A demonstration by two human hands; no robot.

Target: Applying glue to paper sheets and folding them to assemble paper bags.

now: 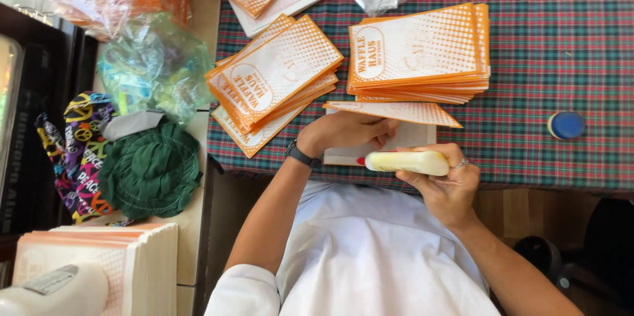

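The right hand (449, 190) grips a smooth cream glue bottle (406, 162), its red tip over a flat paper bag (409, 136) pinned by the left hand (343, 132) near the checked tablecloth's (561, 58) edge, beside stacked orange bags (419, 52)

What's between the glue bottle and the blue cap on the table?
Head view: only bare plaid tablecloth lies between the glue bottle, held in the right hand, and the blue cap.
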